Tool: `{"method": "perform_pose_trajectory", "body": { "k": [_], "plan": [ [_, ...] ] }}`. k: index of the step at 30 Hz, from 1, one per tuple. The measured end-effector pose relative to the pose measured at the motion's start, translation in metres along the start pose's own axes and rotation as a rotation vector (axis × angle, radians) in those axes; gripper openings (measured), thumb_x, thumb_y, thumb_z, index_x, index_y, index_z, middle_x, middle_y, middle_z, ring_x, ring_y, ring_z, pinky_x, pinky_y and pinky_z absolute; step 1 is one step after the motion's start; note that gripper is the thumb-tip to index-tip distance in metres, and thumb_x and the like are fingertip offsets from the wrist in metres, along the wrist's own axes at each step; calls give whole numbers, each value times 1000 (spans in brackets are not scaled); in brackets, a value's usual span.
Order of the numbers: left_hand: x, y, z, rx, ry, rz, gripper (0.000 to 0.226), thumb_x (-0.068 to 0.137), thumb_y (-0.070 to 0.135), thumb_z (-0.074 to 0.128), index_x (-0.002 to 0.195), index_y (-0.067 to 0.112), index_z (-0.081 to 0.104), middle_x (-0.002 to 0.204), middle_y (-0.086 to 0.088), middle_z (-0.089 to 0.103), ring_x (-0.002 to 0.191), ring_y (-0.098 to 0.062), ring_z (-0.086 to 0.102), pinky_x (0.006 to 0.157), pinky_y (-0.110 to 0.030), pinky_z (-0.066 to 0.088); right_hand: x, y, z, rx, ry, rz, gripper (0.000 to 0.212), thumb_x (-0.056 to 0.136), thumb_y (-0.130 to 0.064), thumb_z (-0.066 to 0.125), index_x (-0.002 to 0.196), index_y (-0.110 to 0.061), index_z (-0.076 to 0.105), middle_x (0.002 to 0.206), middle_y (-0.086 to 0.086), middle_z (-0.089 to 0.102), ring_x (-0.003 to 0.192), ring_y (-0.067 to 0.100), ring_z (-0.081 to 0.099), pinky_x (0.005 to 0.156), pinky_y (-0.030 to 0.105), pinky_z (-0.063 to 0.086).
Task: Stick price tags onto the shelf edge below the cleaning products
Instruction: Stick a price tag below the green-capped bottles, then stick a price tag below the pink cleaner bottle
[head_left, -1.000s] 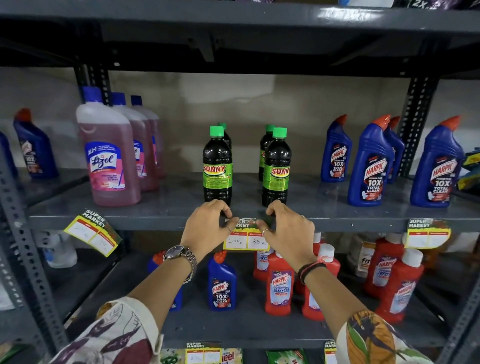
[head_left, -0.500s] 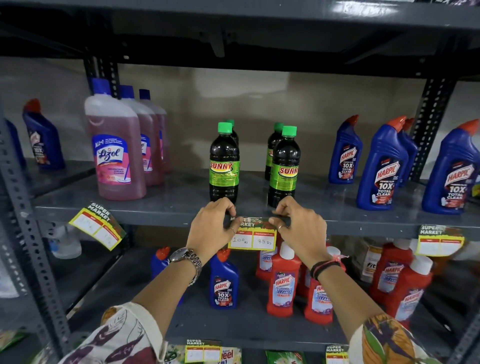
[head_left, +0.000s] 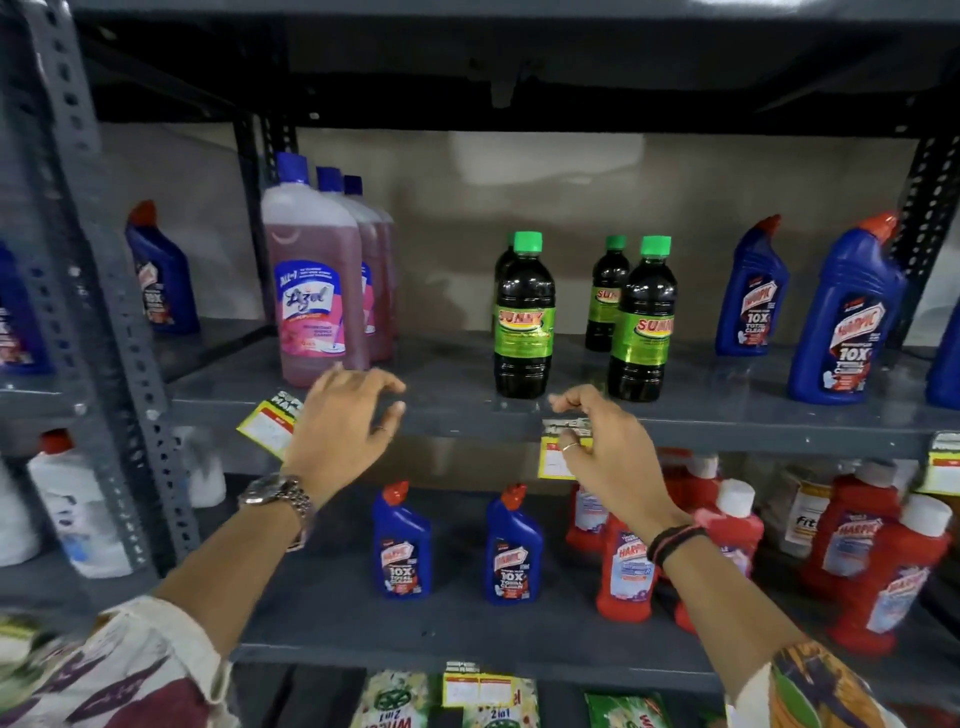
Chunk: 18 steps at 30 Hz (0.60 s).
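A yellow price tag (head_left: 557, 457) hangs from the grey shelf edge (head_left: 467, 422) below the dark green-capped Sunny bottles (head_left: 523, 317). My right hand (head_left: 610, 457) hovers in front of the tag's right half with loosely curled, parted fingers and no grip showing. My left hand (head_left: 340, 426) is spread out over the bare shelf edge, left of that tag. It holds nothing. Just left of it a second tag (head_left: 267, 423) hangs tilted below the pink Lizol bottles (head_left: 317, 291). A third tag (head_left: 945, 462) hangs at the far right below the blue Harpic bottles (head_left: 847, 312).
A perforated grey upright (head_left: 104, 291) stands at the left. The lower shelf holds small blue Harpic bottles (head_left: 400, 545) and red Harpic bottles (head_left: 878, 566). Another tag (head_left: 480, 688) hangs on the lower shelf edge above green packets. White bottles (head_left: 78, 509) stand at the lower left.
Both hands have come off the middle tag, which stays on the shelf edge. My left hand has moved left towards the Lizol tag. The view has turned left.
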<state>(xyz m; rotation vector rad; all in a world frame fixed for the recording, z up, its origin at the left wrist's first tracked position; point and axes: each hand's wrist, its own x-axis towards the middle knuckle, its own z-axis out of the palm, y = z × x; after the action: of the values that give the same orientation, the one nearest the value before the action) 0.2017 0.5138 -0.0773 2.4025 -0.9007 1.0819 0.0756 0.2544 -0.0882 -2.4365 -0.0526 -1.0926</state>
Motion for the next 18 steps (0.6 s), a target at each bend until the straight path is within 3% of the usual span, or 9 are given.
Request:
{"method": "perform_pose_trajectory", "body": {
  "k": [4, 8, 12, 14, 18],
  "plan": [
    [-11, -75, -25, 37, -11, -29, 34, 85, 42, 40, 95, 20, 63, 86, -2, 72, 86, -28, 64, 91, -40, 41, 10, -54, 52, 44, -23, -58, 19, 81, -21, 61, 97, -27, 53, 113, -4, 66, 106, 15, 58, 84, 37, 51],
    [-15, -128, -38, -72, -106, -40, 17, 94, 36, 46, 97, 27, 60, 91, 4, 71, 85, -22, 65, 64, -32, 45, 17, -104, 115, 102, -80, -31, 13, 82, -28, 64, 93, -26, 57, 123, -4, 63, 125, 14, 48, 104, 40, 39],
    [-11, -149, -40, -146, -146, 12, 11, 90, 39, 53, 96, 34, 60, 92, 12, 71, 85, -19, 67, 63, -34, 50, 22, -131, 163, -77, -114, -67, 16, 79, -35, 67, 87, -21, 68, 137, 0, 53, 132, 17, 39, 116, 35, 11],
    [-9, -149, -40, -154, -130, 55, 14, 89, 45, 53, 98, 37, 59, 92, 13, 73, 85, -17, 67, 65, -34, 52, 22, -136, 175, -233, -105, -87, 22, 75, -40, 68, 87, -22, 71, 139, 1, 50, 132, 22, 38, 116, 41, 10],
    [-6, -149, -36, -134, -115, 140, 15, 89, 45, 51, 91, 32, 57, 85, 10, 72, 76, -18, 66, 59, -34, 49, 20, -144, 180, -299, -99, -26, 16, 74, -35, 70, 85, -23, 72, 137, 3, 51, 130, 26, 38, 116, 47, 11]
  ]
}}
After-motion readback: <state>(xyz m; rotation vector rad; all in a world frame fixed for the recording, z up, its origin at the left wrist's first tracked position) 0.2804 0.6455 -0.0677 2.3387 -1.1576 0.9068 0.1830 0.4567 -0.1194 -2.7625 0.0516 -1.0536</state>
